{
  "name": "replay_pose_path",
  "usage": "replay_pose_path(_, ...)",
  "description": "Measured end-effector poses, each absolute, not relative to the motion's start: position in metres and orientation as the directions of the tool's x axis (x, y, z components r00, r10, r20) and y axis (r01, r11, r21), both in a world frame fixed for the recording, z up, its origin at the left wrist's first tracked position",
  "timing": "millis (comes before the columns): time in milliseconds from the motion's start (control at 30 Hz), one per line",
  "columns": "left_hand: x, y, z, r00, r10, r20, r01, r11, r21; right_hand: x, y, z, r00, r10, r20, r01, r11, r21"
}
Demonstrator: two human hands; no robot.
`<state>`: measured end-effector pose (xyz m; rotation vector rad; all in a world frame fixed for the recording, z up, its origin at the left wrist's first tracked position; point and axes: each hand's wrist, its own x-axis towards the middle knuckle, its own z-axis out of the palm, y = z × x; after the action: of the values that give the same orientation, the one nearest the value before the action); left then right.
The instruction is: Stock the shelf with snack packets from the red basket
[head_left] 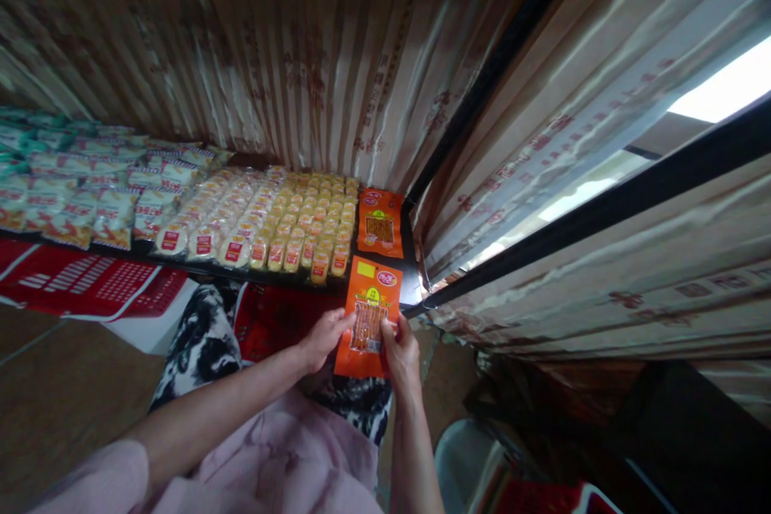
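An orange snack packet point(369, 313) with a clear window is held upright between both my hands, just in front of the shelf's front edge. My left hand point(324, 337) grips its left edge with curled fingers. My right hand point(400, 352) pinches its lower right edge. Another orange packet point(380, 222) of the same kind lies flat at the right end of the dark shelf point(412, 273), directly beyond the held one.
Rows of yellow packets point(313, 225), white-and-red packets point(205, 217) and pale packets point(90, 193) fill the shelf leftward. Plastic-wrapped cartons point(572, 177) rise behind and to the right. A red crate point(102, 283) sits below the shelf. A black-and-white patterned bag point(198, 337) is near my left arm.
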<state>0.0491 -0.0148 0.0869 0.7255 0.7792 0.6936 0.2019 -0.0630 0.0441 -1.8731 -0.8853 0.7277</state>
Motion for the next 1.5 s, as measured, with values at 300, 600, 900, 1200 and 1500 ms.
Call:
replay_pose_path(300, 0.058, -0.015, 0.101, 0.528, 0.777, -0.342, -0.295, 0.546, 0.784, 0.199, -0.058, 0.041, 0.647, 0.761, 0.041, 0.357, -0.255, -0.899)
replay_pose_path(600, 0.059, -0.011, 0.099, 0.505, 0.806, -0.309, -0.26, 0.484, 0.836, 0.192, -0.057, 0.045, 0.613, 0.781, 0.118, 0.434, -0.208, -0.877)
replay_pose_path(900, 0.065, 0.001, 0.094, 0.505, 0.782, -0.365, -0.33, 0.565, 0.756, 0.209, -0.051, 0.053, 0.618, 0.751, -0.234, -0.062, -0.25, -0.966)
replay_pose_path(1200, 0.092, 0.017, 0.087, 0.477, 0.802, -0.36, -0.235, 0.511, 0.827, 0.209, -0.068, 0.109, 0.476, 0.825, -0.306, -0.402, -0.105, -0.91)
replay_pose_path(1500, 0.125, 0.02, 0.077, 0.214, 0.883, -0.419, -0.159, 0.454, 0.877, 0.187, -0.048, 0.119, 0.513, 0.781, -0.355, -0.527, -0.04, -0.849)
